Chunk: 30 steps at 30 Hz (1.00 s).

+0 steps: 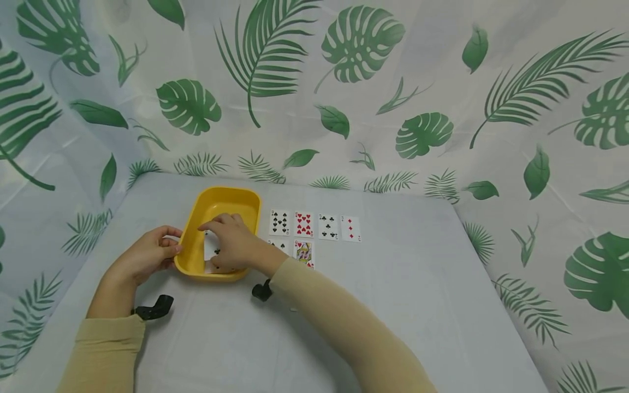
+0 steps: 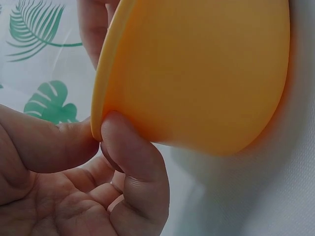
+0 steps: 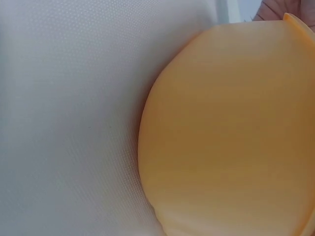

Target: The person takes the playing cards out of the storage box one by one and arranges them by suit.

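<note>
Two hands at a yellow tray of playing cards

The left hand (image 1: 147, 254) pinches the rim of the yellow tray (image 1: 196, 218) between thumb and forefinger; the right hand (image 1: 233, 243) reaches into it, fingers bent over a card (image 1: 212, 248), its grip hidden. The tray sits on the grey table (image 1: 393, 305), just left of six laid-out cards (image 1: 314, 226)

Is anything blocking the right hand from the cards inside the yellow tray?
Nothing visible. The right hand reaches over the yellow tray's rim and rests on the cards inside. The left hand only grips the tray's outer edge.
</note>
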### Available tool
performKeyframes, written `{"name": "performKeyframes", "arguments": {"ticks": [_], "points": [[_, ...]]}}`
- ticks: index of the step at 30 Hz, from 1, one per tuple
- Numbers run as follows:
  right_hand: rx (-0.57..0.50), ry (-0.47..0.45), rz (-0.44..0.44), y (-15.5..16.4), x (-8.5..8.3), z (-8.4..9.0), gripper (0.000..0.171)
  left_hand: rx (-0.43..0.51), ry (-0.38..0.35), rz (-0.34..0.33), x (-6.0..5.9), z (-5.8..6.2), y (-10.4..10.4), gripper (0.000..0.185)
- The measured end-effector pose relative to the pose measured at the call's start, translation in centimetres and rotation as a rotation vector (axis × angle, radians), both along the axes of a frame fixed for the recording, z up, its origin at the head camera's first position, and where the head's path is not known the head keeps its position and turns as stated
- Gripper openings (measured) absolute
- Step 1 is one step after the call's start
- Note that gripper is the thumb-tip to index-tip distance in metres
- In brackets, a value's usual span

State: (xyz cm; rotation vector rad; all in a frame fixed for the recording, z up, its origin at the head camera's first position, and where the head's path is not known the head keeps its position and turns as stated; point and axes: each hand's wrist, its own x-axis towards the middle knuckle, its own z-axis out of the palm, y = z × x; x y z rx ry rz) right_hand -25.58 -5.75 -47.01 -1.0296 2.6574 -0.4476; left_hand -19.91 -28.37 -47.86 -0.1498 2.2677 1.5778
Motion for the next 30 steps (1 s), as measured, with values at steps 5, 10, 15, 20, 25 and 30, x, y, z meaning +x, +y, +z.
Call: {"name": "performKeyframes", "arguments": {"ticks": [5, 10, 15, 20, 25, 30], "points": [[-0.048, -0.014, 0.009, 0.5, 0.1, 0.3, 0.075, -0.026, -0.017, 0.002, -0.2, -0.3, -0.1, 0.047], [-0.114, -0.026, 0.010, 1.6, 0.2, 0.3, 0.076, -0.031, -0.025, 0.007, -0.1, -0.2, 0.1, 0.047], [-0.184, -0.030, -0.001, 3.4, 0.3, 0.5, 0.077, -0.035, -0.020, 0.006, -0.1, 0.0, 0.3, 0.048], [-0.234, -0.046, -0.025, 5.1, 0.4, 0.6, 0.080, -0.040, -0.021, 0.008, -0.1, 0.0, 0.3, 0.048], [-0.278, -0.060, -0.054, 6.3, 0.5, 0.7, 0.081, -0.035, -0.015, 0.007, 0.0, 0.0, 0.2, 0.048], [-0.314, -0.044, -0.069, 7.2, 0.6, 0.6, 0.080, -0.042, -0.021, 0.011, -0.1, 0.0, 0.1, 0.048]]}}
